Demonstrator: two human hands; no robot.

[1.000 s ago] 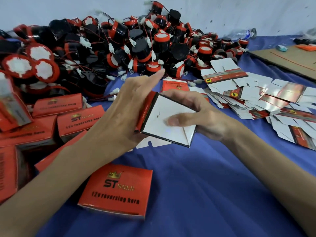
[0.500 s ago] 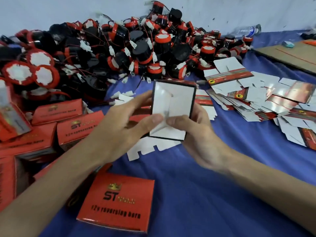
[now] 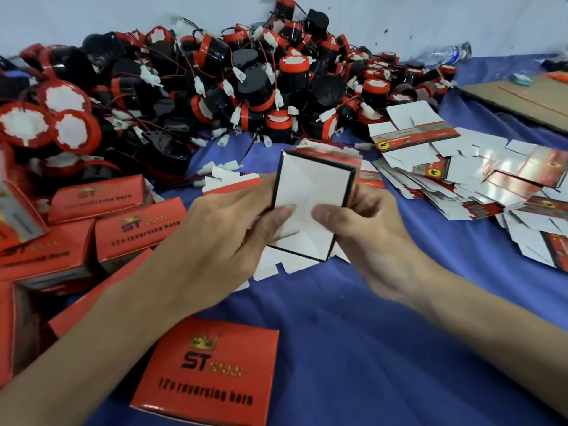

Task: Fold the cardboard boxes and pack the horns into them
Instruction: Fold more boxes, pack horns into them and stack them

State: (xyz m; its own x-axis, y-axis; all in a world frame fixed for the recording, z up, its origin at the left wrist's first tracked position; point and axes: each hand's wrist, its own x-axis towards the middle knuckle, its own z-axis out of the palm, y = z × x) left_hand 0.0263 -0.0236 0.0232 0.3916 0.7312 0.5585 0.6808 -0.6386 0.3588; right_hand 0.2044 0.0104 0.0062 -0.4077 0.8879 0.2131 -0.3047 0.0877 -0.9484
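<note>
Holding a half-folded box mid-scene, both hands, left hand and right hand, curl their fingers round it; closed boxes lie left, flat boxes right, horns unpacked far behind.

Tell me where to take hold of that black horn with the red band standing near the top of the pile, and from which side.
Take the horn around its round black body, above the red band, coming down from above. It stands fairly upright with its flat top exposed, while other horns and wires crowd its base. Both hands are busy: the left hand and right hand grip the half-folded box.
</note>
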